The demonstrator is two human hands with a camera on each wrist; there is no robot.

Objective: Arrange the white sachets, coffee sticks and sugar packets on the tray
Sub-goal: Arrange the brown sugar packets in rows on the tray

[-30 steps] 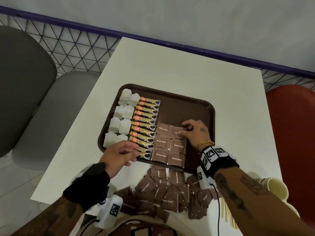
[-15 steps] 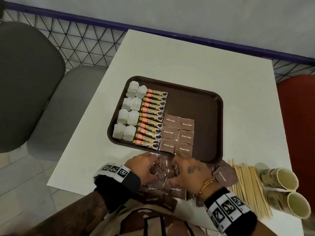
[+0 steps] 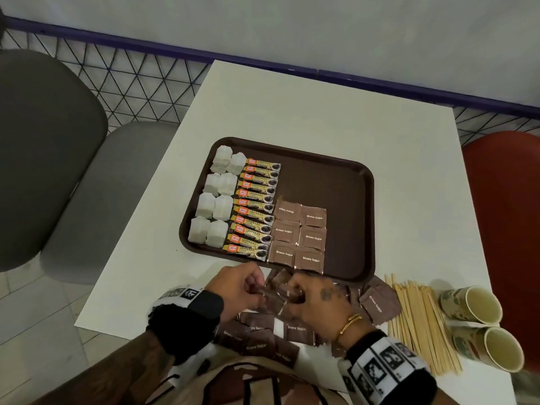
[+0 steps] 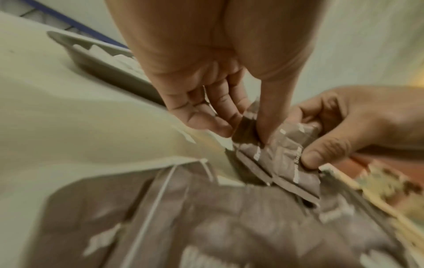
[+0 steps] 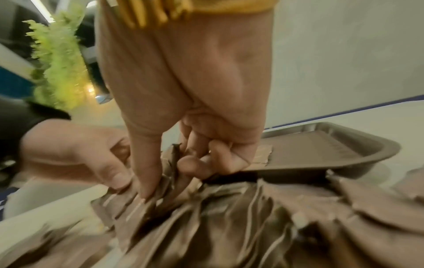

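1. Step in hand: the person is collecting more brown paper sugar packets (image 3: 380,302) from the loose heap lying on the white square tabletop (image 3: 292,112), at its near edge, just outside the near rim of the dark brown rectangular plastic tray (image 3: 344,176).
2. The left hand (image 3: 239,287) is pinching a small fan of packets between thumb and curled fingers (image 4: 206,125); the left wrist view shows this plainly.
3. The right hand (image 3: 318,302) is gripping the same bundle (image 4: 280,145) from the opposite side, thumb pressed against the packet faces and fingers (image 5: 195,163) curled behind them.
4. On the tray, the white square sachets (image 3: 217,200) are lying in two columns along the left rim, the orange-and-black coffee sticks (image 3: 257,209) are stacked in one column just beside them, and six sugar packets are forming a two-column block touching the near rim.
5. Next move, as a judgement: the bundle needs squaring, then carrying over the near rim, and packets need laying flat at the far end of the sugar block, edges aligned and print facing up.
6. Compared with the frame half a second earlier, both hands are staying at the heap, but the packets are now being lifted clear and gathered between the two hands. One second earlier, both hands were working on the tray itself.
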